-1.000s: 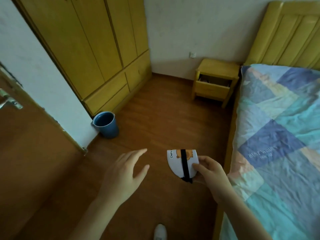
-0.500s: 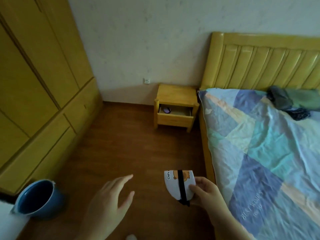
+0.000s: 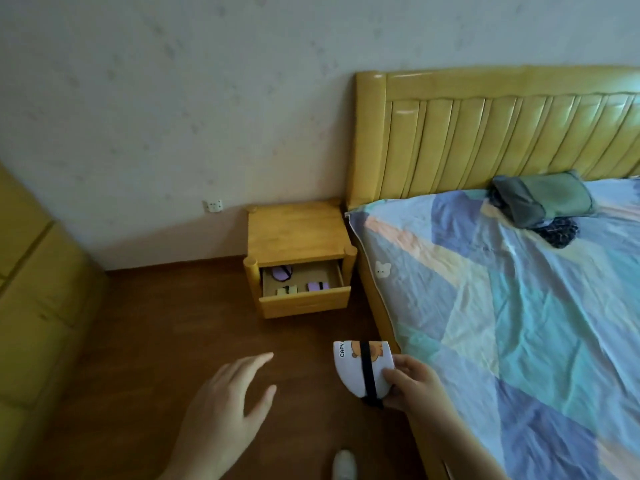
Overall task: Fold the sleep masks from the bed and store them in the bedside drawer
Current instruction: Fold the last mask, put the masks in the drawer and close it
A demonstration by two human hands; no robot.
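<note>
Three folded sleep masks already sit in the open bedside drawer (image 3: 304, 296) up at twelve o'clock — a purple one (image 3: 282, 273) at the back left, a pale yellowish one (image 3: 286, 291) front left, and a lilac one (image 3: 318, 286) front right, each apart from the others. I see the drawer pulled out of the yellow wooden nightstand (image 3: 296, 233), which stands just beside the bed frame against the wall.

Down at five o'clock, my right hand (image 3: 414, 382) pinches a folded white sleep mask (image 3: 362, 367) by its right edge, thumb on the front face; a black strap runs down across it and a cartoon animal print shows near the top. The mask hangs over the brown floor (image 3: 166, 341), close to the bed's edge.

My left hand (image 3: 225, 407) at seven o'clock is released — fingers straight and spread, holding nothing, hovering over the floor.

At three o'clock the bed (image 3: 502, 306) carries a patchwork cover in blues, teal and peach, with a greenish pillow (image 3: 543, 197) near the headboard (image 3: 502, 133) and some dark fabric (image 3: 559, 230) just beside it. A white shoe tip (image 3: 344, 464) shows at six o'clock.
</note>
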